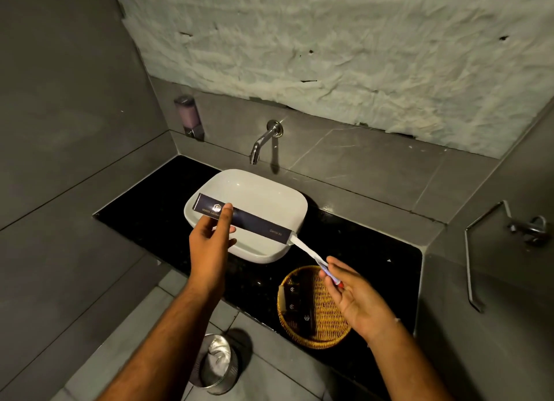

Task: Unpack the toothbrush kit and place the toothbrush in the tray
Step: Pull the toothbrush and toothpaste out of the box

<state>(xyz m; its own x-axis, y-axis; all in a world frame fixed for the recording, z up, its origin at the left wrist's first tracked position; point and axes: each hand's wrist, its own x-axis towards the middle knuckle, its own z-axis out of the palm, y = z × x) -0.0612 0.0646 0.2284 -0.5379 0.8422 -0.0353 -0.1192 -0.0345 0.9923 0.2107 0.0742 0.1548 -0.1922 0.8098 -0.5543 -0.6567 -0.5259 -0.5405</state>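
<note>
A long dark blue dental kit box (257, 221) is held level above the white basin, with my left hand (211, 245) gripping its left end, thumb on top. A white wrapped toothbrush (305, 249) sticks out of the box's open right end. My right hand (356, 295) pinches the far end of the toothbrush, just above a round wicker tray (329, 334) on the black counter. The tray holds a few small dark packets.
The white basin (263, 188) sits on the black counter (374, 242) under a wall tap (265, 140). A soap dispenser (189, 116) hangs at the left wall, a metal towel rail (485, 248) at the right. A metal bin (217, 361) stands on the floor below.
</note>
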